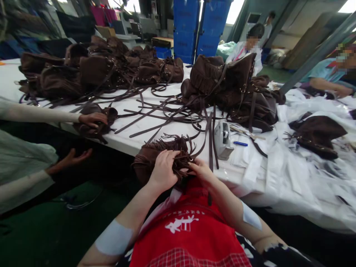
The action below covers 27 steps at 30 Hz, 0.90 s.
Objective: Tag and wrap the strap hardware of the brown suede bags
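A dark brown fringed bag lies on its side at the near table edge, right in front of my red apron. My left hand is closed over its fringed end, fingers curled onto the strips. On the other side of that end, my right hand pinches at the bag's edge, thumb and fingers together near a small metal ring. A long brown strap trails from the bag and hangs over the table edge beside my right hand. The fringe hides part of my fingertips.
Brown bags are heaped at the back left, with another heap at centre right. A grey metal device and a blue pen lie to my right, before white plastic wrapping. A co-worker's hand rests on a bag at left.
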### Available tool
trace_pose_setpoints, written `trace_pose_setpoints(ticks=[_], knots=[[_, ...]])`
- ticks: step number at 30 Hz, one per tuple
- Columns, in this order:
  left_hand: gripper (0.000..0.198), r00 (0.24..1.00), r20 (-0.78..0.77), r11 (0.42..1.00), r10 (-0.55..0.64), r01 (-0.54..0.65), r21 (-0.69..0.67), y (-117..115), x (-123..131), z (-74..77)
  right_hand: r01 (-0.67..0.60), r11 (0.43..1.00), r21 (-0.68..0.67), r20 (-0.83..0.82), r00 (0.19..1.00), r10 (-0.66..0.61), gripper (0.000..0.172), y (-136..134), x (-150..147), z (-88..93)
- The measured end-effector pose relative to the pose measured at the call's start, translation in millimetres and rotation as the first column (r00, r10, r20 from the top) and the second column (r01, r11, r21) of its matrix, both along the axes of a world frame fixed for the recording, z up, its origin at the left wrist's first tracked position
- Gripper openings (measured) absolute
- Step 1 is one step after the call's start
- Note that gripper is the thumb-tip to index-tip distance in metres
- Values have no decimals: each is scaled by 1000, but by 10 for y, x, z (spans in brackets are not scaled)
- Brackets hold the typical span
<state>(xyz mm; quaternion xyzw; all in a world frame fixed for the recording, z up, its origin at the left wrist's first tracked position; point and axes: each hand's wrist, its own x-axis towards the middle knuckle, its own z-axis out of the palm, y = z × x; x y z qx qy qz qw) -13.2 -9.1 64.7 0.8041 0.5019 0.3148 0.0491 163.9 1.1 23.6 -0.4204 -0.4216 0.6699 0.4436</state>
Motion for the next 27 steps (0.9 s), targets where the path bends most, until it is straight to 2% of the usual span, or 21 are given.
trace_pose_setpoints(ticks=[2, 5, 7, 9, 11, 13, 14, 16, 18, 20, 22, 24, 26, 27], knots=[[35, 997, 68, 999, 24, -21, -43, 19, 15, -91, 4, 999, -36, -66, 998, -6, 45, -42, 22, -81], [26, 980, 145, 988, 135, -123, -89, 101, -59, -137, 48, 999, 9, -63, 997, -48, 41, -122, 42, -100], [26, 952, 111, 954, 284, -268, -137, 203, -184, -128, 62, 997, 48, -38, 997, -60, 40, -163, 31, -79], [32, 889, 6, 875, 458, -450, -179, 304, -346, -89, 41, 994, 105, -10, 999, -40, 41, -192, 8, -46], [42, 818, -71, 806, 571, -575, -140, 348, -492, -8, 17, 985, 171, 30, 999, -22, 41, -212, -4, 1], [46, 808, -36, 809, 588, -588, 8, 287, -560, 123, 9, 975, 221, 69, 997, -24, 38, -228, 9, 64], [45, 836, 12, 831, 549, -547, 101, 214, -555, 206, 6, 971, 239, 94, 995, -30, 35, -236, 26, 104], [41, 924, 98, 893, 369, -382, 238, 12, -474, 390, -23, 962, 273, 172, 985, -25, 28, -260, 73, 203], [35, 982, 132, 966, 132, -158, 204, -204, -339, 568, -94, 940, 328, 296, 955, -8, 23, -302, 118, 326], [34, 988, 150, 997, -31, 19, 80, -357, -203, 699, -204, 893, 400, 476, 880, -12, 18, -360, 142, 459], [40, 978, 148, 989, -147, 149, -7, -409, -93, 760, -339, 821, 459, 646, 762, -46, 11, -422, 140, 576], [51, 949, 108, 947, -297, 307, -91, -369, -9, 752, -468, 734, 492, 737, 673, -65, 7, -472, 119, 650], [61, 883, 48, 856, -467, 465, -225, -278, 54, 706, -542, 657, 523, 754, 654, -60, 12, -505, 95, 670], [63, 854, 12, 817, -520, 501, -285, -231, 75, 685, -558, 635, 534, 756, 651, -64, 15, -516, 87, 662]])
